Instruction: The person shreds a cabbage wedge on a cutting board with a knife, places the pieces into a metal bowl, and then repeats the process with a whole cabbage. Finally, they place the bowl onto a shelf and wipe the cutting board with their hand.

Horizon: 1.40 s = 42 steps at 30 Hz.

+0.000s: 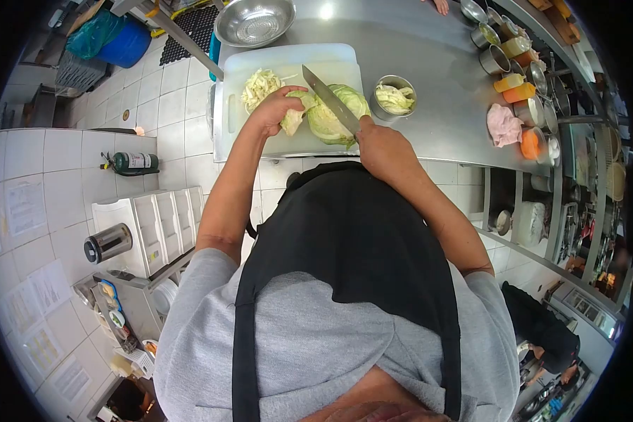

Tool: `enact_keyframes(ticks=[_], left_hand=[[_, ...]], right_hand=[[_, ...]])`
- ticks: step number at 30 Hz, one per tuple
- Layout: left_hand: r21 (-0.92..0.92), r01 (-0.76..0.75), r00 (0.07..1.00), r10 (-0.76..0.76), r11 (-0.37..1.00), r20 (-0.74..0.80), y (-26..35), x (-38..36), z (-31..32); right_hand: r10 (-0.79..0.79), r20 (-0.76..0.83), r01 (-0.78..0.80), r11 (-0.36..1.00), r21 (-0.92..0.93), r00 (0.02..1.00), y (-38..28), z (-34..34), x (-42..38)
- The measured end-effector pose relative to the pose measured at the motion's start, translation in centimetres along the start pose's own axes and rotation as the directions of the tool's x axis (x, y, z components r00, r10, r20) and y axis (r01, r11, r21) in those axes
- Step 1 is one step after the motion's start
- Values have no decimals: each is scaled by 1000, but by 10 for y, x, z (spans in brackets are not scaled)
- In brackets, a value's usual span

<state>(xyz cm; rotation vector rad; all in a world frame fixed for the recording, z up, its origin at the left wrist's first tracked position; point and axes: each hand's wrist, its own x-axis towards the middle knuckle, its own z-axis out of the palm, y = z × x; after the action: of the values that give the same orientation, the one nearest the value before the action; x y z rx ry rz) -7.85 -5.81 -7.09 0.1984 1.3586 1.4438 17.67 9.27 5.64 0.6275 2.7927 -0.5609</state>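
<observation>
Cabbage half (pixel 336 112): on white cutting board (pixel 239 123), dense, layered, likely to roll; best pinned at its cut edge. Left hand (pixel 278 107): arm extended, fingers curled down, clamping a wedge. Right hand (pixel 378 144): clenched round chef's knife (pixel 328 98), blade angled across the cabbage. Shredded cabbage (pixel 259 87) beside.

Pale green cabbage (pixel 339 112), white cutting board (pixel 288 60), black apron (pixel 352 232).

On the surface (pixel 429 84) we have the cutting board (pixel 288 63), the cabbage (pixel 337 112) on it, shreds (pixel 259 87) to its left, a small tin (pixel 394 95) to its right, and a bowl (pixel 254 21) behind the board.
</observation>
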Motion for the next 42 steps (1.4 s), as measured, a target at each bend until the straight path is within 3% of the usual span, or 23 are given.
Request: enact_keyframes(ticks=[2, 4, 5, 9, 10, 11, 12, 13, 15, 16, 17, 19, 20, 22, 28, 29, 32, 35, 37, 38, 39, 41, 42], left_hand=[[7, 17, 1000, -17, 1000, 18, 0, 3, -16], [-180, 172, 975, -142, 969, 168, -1, 2, -38], [-178, 173, 975, -144, 969, 168, 1, -4, -43], [-79, 11, 1000, -12, 997, -18, -12, -21, -49], [411, -283, 938, 340, 867, -70, -25, -19, -49], [789, -424, 772, 633, 444, 58, -31, -23, -43], [879, -402, 726, 675, 257, 135, -34, -26, -36], [878, -404, 726, 674, 255, 138, -37, -27, -32], [955, -293, 754, 624, 40, 205, -39, -28, -21], [981, -194, 772, 621, 23, 138, -43, -33, -16], [979, -202, 770, 621, 22, 145, -41, -39, -6], [976, -220, 640, 755, 7, 139, -39, -49, 11], [974, -226, 641, 754, 8, 142, -38, -55, 23], [880, -463, 639, 726, 102, 252, -37, -59, 47], [831, -427, 785, 602, 355, 146, -51, -42, 71], [833, -420, 788, 600, 361, 137, -51, -43, 70], [847, -427, 767, 623, 317, 153, -50, -41, 68], [802, -411, 803, 589, 433, 93, -57, -31, 67], [621, -148, 859, 411, 770, -305, -71, -21, 73], [502, -79, 899, 280, 861, -337, -87, -6, 69], [505, -72, 902, 273, 860, -335, -71, -18, 83], [47, 241, 941, -221, 969, -257, -39, -38, 106], [57, 245, 941, -223, 968, -254, -41, -32, 103]], right_hand=[[-1, 3, 1, 1000, -2, 1000, 0, 1, 0], [-10, 12, 10, 1000, 2, 1000, 8, 7, 0], [-9, 12, 9, 1000, 4, 1000, 11, 10, 1], [19, -24, -18, 999, 37, 1000, 17, 11, 3], [29, -20, -28, 998, 64, 999, 17, 7, 5], [32, -19, -30, 997, 68, 999, 18, 6, 6], [20, -17, -19, 996, 86, 1000, 19, 4, 7], [9, -16, -7, 995, 103, 1000, 20, 2, 7], [27, -11, -25, 992, 127, 1000, 19, -5, 7], [40, -2, -39, 988, 149, 999, 18, -7, 7], [47, -5, -46, 988, 147, 999, 19, -7, 8], [37, -28, -32, 985, 172, 999, 21, -4, 9], [43, -29, -37, 985, 170, 999, 22, -4, 10], [32, -25, -28, 985, 172, 999, 24, -5, 13], [38, -96, -27, 994, 109, 995, 8, -29, -2], [32, -88, -22, 994, 110, 996, 4, -41, -3], [16, -338, 45, 984, 174, 941, 11, -59, -2], [49, -362, -2, 991, 130, 931, 29, -56, 1], [70, -341, -29, 992, 125, 937, 37, -46, -6], [94, -326, -58, 991, 119, 941, 40, -40, -8], [102, -322, -64, 990, 126, 941, 43, -32, -9], [109, -283, -104, 994, 34, 953, 50, -17, -11], [118, -286, -111, 993, 41, 951, 53, -12, -13]])
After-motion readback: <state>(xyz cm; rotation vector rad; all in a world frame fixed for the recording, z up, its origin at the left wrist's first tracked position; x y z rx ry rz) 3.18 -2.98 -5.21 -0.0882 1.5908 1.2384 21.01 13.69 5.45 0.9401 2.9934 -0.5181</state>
